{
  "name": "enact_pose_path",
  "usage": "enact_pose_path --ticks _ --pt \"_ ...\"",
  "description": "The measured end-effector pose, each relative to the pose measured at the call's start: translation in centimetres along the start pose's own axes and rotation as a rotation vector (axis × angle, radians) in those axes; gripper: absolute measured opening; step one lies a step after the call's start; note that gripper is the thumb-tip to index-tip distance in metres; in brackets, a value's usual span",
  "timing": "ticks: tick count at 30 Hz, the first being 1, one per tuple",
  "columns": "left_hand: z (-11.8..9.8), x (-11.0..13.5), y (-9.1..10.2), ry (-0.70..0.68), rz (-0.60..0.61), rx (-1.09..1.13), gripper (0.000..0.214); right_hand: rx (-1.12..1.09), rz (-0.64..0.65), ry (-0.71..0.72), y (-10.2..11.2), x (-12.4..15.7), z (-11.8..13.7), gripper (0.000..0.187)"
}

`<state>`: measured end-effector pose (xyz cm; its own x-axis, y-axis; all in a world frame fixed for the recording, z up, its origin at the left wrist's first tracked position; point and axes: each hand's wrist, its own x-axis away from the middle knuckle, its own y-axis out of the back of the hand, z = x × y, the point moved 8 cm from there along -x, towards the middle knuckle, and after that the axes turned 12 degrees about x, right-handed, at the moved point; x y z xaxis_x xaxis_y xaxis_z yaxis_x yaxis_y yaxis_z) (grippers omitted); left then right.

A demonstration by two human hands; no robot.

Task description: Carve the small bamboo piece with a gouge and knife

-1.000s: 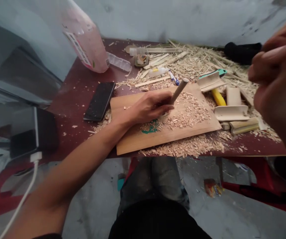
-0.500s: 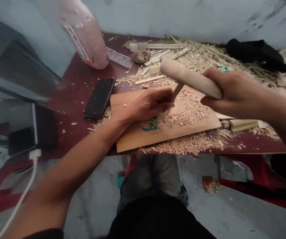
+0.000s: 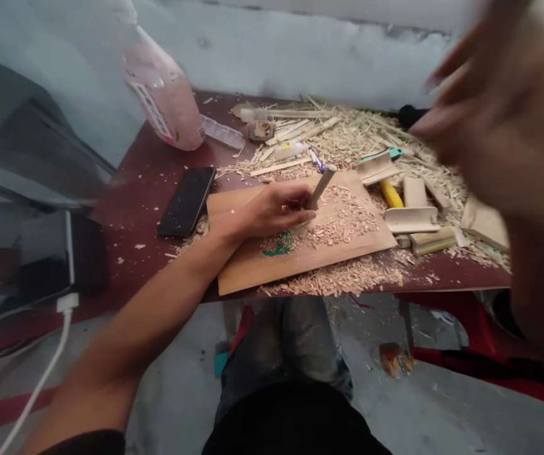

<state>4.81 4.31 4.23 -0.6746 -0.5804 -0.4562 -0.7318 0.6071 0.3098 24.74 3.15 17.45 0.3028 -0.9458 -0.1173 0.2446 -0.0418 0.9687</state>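
My left hand [image 3: 272, 212] grips a round wooden tool handle [image 3: 321, 183] that stands tilted on a wooden board [image 3: 342, 249]. Its lower end is pressed into a heap of wood chips [image 3: 342, 218], and the tip is hidden by my fingers. A green mark [image 3: 276, 248] shows on the board just below that hand. My right hand [image 3: 503, 139] is raised close to the camera at the upper right and is heavily blurred. I cannot make out whether anything is in it.
The dark red table [image 3: 134, 208] carries a black phone [image 3: 187, 201], a pink bag [image 3: 165, 104], a clear plastic box [image 3: 222, 131], a yellow-handled tool [image 3: 390, 193], pale wooden blocks [image 3: 411, 220] and several bamboo strips [image 3: 347, 129]. A device on a white cable [image 3: 48, 253] sits left.
Half a second ago my right hand held a thick wooden stick down over the tool handle. It has since swung up toward the camera and blurred. My left hand stays on the board.
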Motion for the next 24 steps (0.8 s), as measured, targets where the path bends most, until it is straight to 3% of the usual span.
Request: enact_pose_path --ticks 3,5,7,9,11,13,15,19,24 --pt "-0.4 0.2 1.0 0.026 0.022 -0.032 0.017 0.03 0.071 0.014 -2.7 0.3 2.0 0.039" --pt "-0.7 0.3 2.2 0.009 0.054 -0.043 0.025 -0.046 -0.086 -0.023 -1.6 0.3 2.0 0.037" --pt "-0.3 0.5 3.3 0.035 0.089 -0.08 0.032 -0.194 -0.321 -0.041 0.6 0.6 1.4 0.03" --pt "0.4 0.6 3.5 0.063 0.154 -0.095 0.035 -0.287 -0.427 -0.048 1.7 1.0 0.9 0.028" --pt "0.8 0.5 3.3 0.06 0.145 -0.105 0.035 -0.24 -0.275 -0.056 0.1 0.8 1.1 0.029" --pt "0.7 0.1 3.0 0.025 0.049 -0.098 0.033 -0.102 -0.052 -0.033 -2.7 0.7 1.8 0.031" --pt "0.1 -0.5 2.3 -0.035 -0.022 -0.059 0.026 -0.006 0.04 0.014 -4.8 0.9 2.6 0.03" --pt "-0.5 -1.2 0.6 -0.054 0.057 -0.057 0.018 0.031 -0.025 0.031 -5.5 1.0 3.1 0.026" --pt "-0.2 -0.6 2.0 -0.055 -0.047 -0.086 0.014 0.114 -0.118 0.029 -3.4 0.0 3.2 0.024"
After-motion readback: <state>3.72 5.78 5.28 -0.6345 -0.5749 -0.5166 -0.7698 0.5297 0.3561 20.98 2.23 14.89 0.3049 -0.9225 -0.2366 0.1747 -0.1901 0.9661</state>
